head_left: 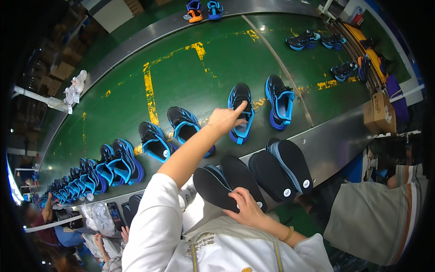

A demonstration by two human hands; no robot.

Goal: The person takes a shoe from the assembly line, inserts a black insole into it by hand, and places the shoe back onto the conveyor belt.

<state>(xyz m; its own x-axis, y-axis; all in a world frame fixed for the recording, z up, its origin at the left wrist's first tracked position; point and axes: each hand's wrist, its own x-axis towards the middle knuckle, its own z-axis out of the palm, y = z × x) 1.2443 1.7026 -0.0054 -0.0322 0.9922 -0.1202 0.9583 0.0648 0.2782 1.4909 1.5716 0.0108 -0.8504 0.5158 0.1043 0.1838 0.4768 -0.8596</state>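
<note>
Head view. Left hand (225,119) stretched out over green conveyor belt (190,77), fingers loosely curled, index tip touching black-and-blue sneaker (240,113) at 12 o'clock of hand; nothing gripped. Right hand (247,206) at 6 o'clock, fingers narrowly spread, pressed flat on black insoles (226,183) fanned along steel edge. More insoles (283,165) at 2 o'clock. Second sneaker (279,100) just beside first.

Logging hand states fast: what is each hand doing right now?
Left hand: reaches onto the belt, fingers on a black-and-blue shoe; grip cannot be told.
Right hand: rests on a stack of black insoles, fingers curled on it.
</note>
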